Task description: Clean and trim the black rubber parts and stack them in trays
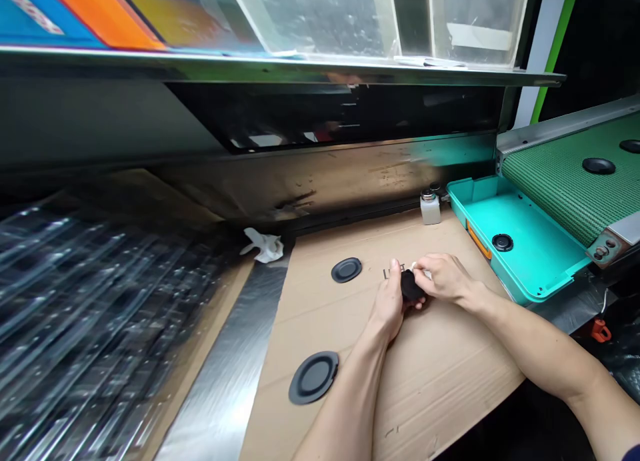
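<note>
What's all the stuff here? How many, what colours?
Cardboard: 1, brown, centre
Flat discs: 2, dark grey, on cardboard
Held disc: 1, black, over cardboard
Scrap: 1, white, beside held disc
Bottle: 1, whitish, back edge
Crumpled sheet: 1, white, back left
Metal strip: 1, silver, left
Plastic pile: many, clear, blurry, far left
Tray: 1, turquoise, right
Tray disc: 1, black, in tray
Belt: 1, green, far right
Belt discs: 2, black, on belt
Fitting: 1, orange, lower right
Shelf: 1, metallic, top
Panels: several, mixed colours, above shelf
Left hand: 1, bare, gripping held disc
Right hand: 1, bare, pinching scrap
</note>
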Demonstrator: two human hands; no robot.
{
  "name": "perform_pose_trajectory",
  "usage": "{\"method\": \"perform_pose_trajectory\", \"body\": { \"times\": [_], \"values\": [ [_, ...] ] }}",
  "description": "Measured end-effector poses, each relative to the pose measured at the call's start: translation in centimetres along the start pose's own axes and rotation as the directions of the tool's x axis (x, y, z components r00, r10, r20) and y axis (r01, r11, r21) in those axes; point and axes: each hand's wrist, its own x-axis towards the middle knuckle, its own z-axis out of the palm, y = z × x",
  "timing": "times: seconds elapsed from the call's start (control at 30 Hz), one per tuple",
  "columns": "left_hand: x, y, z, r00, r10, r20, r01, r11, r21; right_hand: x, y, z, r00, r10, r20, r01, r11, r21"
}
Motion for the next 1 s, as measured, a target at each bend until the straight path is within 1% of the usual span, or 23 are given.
{"method": "perform_pose_trajectory", "body": {
  "times": [0.07,0.13,0.2,0.27,0.33,0.4,0.47,0.5,0.57,0.67,0.7,0.73,0.77,0.83,0.93,1.0],
  "values": [
    [0.1,0.7,-0.4,0.999,-0.038,0.036,0.043,0.984,-0.172,0.1,0.4,0.2,0.992,0.024,-0.123,-0.016,0.997,0.072],
    [0.2,1.2,-0.7,0.993,-0.075,0.086,0.097,0.95,-0.295,0.2,0.5,0.4,0.97,0.049,-0.236,-0.014,0.989,0.15],
    [0.4,1.6,-0.9,0.989,-0.088,0.119,0.127,0.919,-0.373,0.1,0.2,0.5,0.956,0.053,-0.289,0.011,0.977,0.214],
    [0.5,1.5,-0.7,0.991,-0.081,0.111,0.122,0.889,-0.441,-0.1,-0.3,0.9,0.961,0.027,-0.275,0.042,0.969,0.242],
    [0.6,1.1,-0.2,0.994,-0.074,0.077,0.102,0.864,-0.493,-0.3,-1.0,1.4,0.975,0.007,-0.221,0.044,0.974,0.223],
    [0.8,0.6,0.2,0.996,-0.076,0.051,0.091,0.857,-0.507,-0.5,-1.6,2.0,0.984,0.031,-0.177,0.0,0.985,0.173],
    [0.9,0.1,0.6,0.996,-0.084,0.017,0.081,0.862,-0.501,-0.5,-2.1,2.4,0.982,0.076,-0.171,-0.053,0.99,0.132],
    [0.9,0.0,0.6,0.996,-0.091,-0.004,0.077,0.864,-0.497,-0.5,-2.3,2.6,0.982,0.076,-0.174,-0.054,0.99,0.127],
    [1.0,-0.2,0.6,0.994,-0.103,-0.037,0.072,0.87,-0.487,-0.4,-2.5,2.7,0.987,0.01,-0.163,0.014,0.989,0.146],
    [1.0,-0.1,0.2,0.996,-0.083,-0.041,0.053,0.879,-0.473,-0.4,-2.1,2.6,0.984,-0.158,-0.077,0.17,0.968,0.186],
    [0.9,-0.1,0.2,0.996,-0.074,-0.043,0.045,0.882,-0.469,-0.4,-1.9,2.5,0.983,-0.176,-0.05,0.182,0.967,0.179],
    [0.9,-0.2,0.1,0.996,-0.072,-0.047,0.042,0.884,-0.465,-0.5,-1.7,2.3,0.986,-0.164,-0.036,0.167,0.973,0.157],
    [0.9,-0.2,0.2,0.996,-0.075,-0.052,0.042,0.886,-0.461,-0.5,-1.5,2.2,0.99,-0.133,-0.042,0.137,0.983,0.126],
    [0.8,-0.4,0.6,0.995,-0.079,-0.056,0.045,0.89,-0.453,-0.5,-1.5,2.0,0.992,-0.087,-0.095,0.094,0.993,0.074],
    [0.7,-0.7,1.2,0.997,-0.061,-0.042,0.036,0.895,-0.445,-0.4,-2.2,2.0,0.981,-0.095,-0.171,0.105,0.993,0.054],
    [0.7,-0.7,1.3,0.998,-0.041,-0.037,0.019,0.89,-0.455,-0.3,-2.6,2.1,0.979,-0.065,-0.192,0.076,0.996,0.052]
  ]
}}
